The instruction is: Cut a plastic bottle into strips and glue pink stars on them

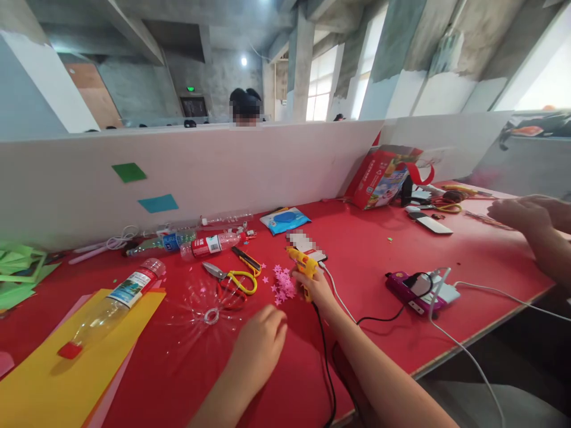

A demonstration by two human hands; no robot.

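Observation:
My right hand (pixel 316 286) is wrapped round the handle of a yellow glue gun (pixel 302 261), whose black cord runs down to the table's front edge. Left of it lies a pile of pink stars (pixel 284 284). My left hand (pixel 263 333) rests low over the red table (pixel 294 368), just in front of the stars; its fingers curl together, and anything in them is hidden. A clear plastic bottle piece cut into spread strips (pixel 211 316) lies left of that hand. Beyond it are yellow-handled scissors (pixel 241 282) and a black and yellow cutter (pixel 246 260).
A bottle (pixel 129 291) lies on yellow paper (pixel 31 380) at left, with more bottles (pixel 212 244) behind. Blue wipes (pixel 285 220) lie near the white partition (pixel 250 166). At right are a purple power strip (pixel 413 292), cables, a red box (pixel 379 178) and another person's hands (pixel 526 214).

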